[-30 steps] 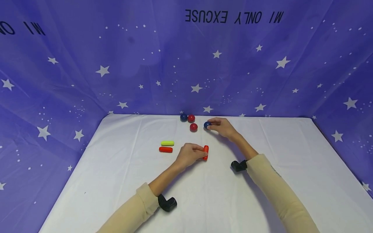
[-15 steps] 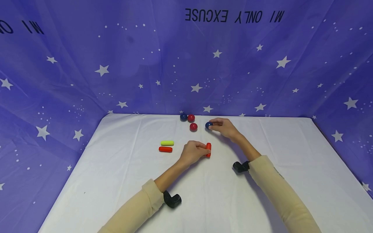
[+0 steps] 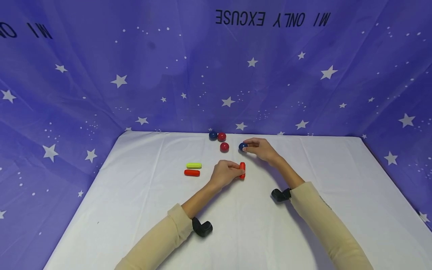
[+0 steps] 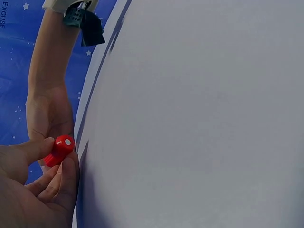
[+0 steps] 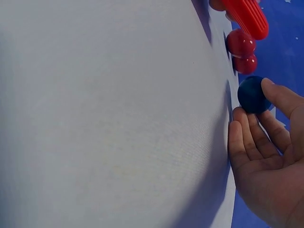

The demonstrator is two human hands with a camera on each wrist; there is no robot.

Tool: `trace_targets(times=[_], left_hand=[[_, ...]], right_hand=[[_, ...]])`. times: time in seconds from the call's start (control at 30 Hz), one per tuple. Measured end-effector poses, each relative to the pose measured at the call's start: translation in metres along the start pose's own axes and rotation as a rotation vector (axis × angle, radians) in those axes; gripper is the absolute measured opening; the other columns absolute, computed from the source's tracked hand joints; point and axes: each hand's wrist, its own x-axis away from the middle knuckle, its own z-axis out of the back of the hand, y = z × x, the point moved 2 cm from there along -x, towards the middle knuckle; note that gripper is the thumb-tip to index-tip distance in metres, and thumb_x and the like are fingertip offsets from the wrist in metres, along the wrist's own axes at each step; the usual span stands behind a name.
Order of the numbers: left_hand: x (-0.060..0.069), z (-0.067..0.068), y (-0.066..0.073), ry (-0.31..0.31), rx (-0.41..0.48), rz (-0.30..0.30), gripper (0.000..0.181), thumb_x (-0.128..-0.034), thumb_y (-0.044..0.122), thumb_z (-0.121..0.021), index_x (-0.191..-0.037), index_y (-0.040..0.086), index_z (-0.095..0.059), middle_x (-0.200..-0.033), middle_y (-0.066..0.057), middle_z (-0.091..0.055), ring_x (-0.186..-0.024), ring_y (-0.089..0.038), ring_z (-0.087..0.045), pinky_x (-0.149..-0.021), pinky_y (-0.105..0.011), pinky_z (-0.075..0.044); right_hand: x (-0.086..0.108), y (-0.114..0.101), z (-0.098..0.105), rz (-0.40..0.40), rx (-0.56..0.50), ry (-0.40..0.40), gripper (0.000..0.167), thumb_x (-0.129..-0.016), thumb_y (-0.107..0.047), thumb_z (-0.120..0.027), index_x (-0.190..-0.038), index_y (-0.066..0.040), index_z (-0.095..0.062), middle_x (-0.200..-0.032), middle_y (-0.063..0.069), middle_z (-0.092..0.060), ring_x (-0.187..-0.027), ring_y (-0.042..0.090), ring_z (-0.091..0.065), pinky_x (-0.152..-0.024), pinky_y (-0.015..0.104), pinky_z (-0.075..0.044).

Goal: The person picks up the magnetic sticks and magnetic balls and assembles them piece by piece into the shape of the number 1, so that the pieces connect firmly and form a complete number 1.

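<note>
In the head view my left hand [image 3: 225, 174] pinches a red magnetic building stick [image 3: 242, 170] between thumb and fingers, roughly at the middle of the table. The left wrist view shows a small pale disc on the near end of that stick [image 4: 61, 148]. Further back and to the right, my right hand [image 3: 261, 147] holds a blue ball [image 3: 242, 146] by thumb and fingertips. In the right wrist view this ball [image 5: 253, 95] sits at the fingertips, apart from the ribbed red stick [image 5: 247, 18] above it.
Near the back edge lie a dark blue ball [image 3: 213, 135], a red ball [image 3: 221, 137] beside it and another red ball [image 3: 224, 147] in front. A yellow stick [image 3: 194, 165] and a red stick [image 3: 192, 173] lie left on the white cloth [image 3: 256, 232]. Purple starry fabric [image 3: 189, 75] surrounds the table.
My left hand has moved right and a little toward the back with the red stick. The right hand has shifted slightly right with the blue ball. Loose balls and sticks stay put.
</note>
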Motion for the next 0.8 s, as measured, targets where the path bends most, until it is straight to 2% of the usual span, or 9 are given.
trace_targets(times=[0.2,0.43,0.8], left_hand=[[-0.006,0.0,0.003,0.02,0.008,-0.002,0.02,-0.0846,0.017,-0.08,-0.094,0.0,-0.076,-0.078,-0.003,-0.073,-0.069,-0.011,-0.063,-0.062,-0.022,-0.049],[-0.008,-0.002,0.006,0.024,0.011,-0.02,0.02,-0.083,0.016,-0.081,-0.093,0.0,-0.076,-0.077,-0.003,-0.073,-0.067,-0.009,-0.063,-0.06,-0.021,-0.047],[-0.013,-0.008,0.01,0.036,-0.031,-0.031,0.018,-0.0837,0.017,-0.08,-0.091,0.001,-0.077,-0.079,-0.002,-0.073,-0.073,-0.01,-0.06,-0.062,-0.021,-0.045]], right_hand=[[0.004,0.001,0.001,0.0,-0.009,-0.002,0.045,-0.091,-0.024,-0.075,-0.129,-0.004,-0.064,-0.124,0.016,-0.065,-0.12,0.03,-0.056,-0.105,0.048,-0.038],[0.009,0.001,0.002,-0.004,-0.004,-0.016,0.046,-0.091,-0.025,-0.075,-0.131,-0.005,-0.064,-0.126,0.016,-0.064,-0.122,0.031,-0.055,-0.105,0.051,-0.037],[0.016,0.001,0.002,0.008,0.005,-0.043,0.048,-0.091,-0.028,-0.075,-0.131,-0.005,-0.064,-0.123,0.016,-0.065,-0.12,0.031,-0.056,-0.102,0.05,-0.04]])
